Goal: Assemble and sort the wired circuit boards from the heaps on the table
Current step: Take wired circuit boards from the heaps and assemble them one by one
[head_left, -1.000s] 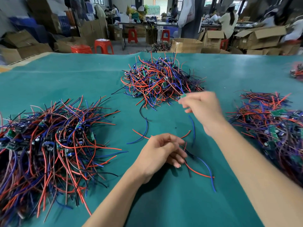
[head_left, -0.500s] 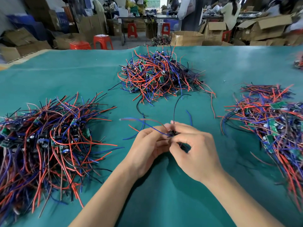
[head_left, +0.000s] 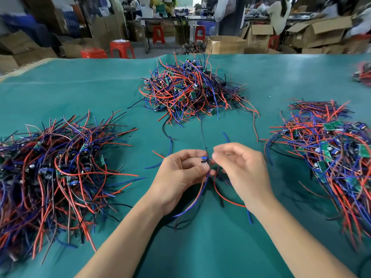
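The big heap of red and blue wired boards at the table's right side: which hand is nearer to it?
Right. The right hand is between the middle and that right-side heap, apart from it. The left hand lies farther left, pinching a small wired board.

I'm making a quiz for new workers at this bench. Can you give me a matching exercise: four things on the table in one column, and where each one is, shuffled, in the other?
Things:
1. left heap
2. middle heap
3. right heap
4. small wired board

Places:
A. far side of the green table, straight ahead
B. between the left hand and the right hand
C. near the table's right edge
D. near the table's left edge

Pairs: 1-D, 2-A, 3-C, 4-B
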Motion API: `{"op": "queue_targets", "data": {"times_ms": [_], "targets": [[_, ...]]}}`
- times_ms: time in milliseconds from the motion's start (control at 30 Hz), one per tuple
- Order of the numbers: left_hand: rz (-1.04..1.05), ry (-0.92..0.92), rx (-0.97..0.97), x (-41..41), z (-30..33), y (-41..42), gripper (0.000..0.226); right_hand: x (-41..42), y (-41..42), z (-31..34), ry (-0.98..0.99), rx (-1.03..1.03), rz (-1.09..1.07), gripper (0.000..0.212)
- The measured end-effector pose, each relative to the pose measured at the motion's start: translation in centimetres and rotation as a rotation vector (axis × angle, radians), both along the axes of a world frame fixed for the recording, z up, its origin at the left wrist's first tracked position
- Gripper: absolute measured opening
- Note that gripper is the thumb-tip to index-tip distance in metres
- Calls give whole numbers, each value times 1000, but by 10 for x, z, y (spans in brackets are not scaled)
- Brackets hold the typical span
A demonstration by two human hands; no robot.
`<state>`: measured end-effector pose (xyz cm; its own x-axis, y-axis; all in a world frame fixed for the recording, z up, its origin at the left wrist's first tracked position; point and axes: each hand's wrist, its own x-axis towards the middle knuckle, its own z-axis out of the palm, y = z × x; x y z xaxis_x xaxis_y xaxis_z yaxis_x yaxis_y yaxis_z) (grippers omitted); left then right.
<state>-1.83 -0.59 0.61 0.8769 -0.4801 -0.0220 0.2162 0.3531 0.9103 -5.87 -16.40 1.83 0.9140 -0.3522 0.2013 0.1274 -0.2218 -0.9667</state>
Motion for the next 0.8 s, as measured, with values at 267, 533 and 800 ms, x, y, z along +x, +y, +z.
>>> {"op": "queue_targets", "data": {"times_ms": [267,533,800], "targets": [[-12,-96,126,-1,-2,-1,28,2,-6,2,108,250,205,4],[-46,-115,163,1,-3,-1,21,2,-8,1,55,167,210,8],[-112,-185,193,-2,-2,0,12,9,-27,3,17,106,-90,15]]}}
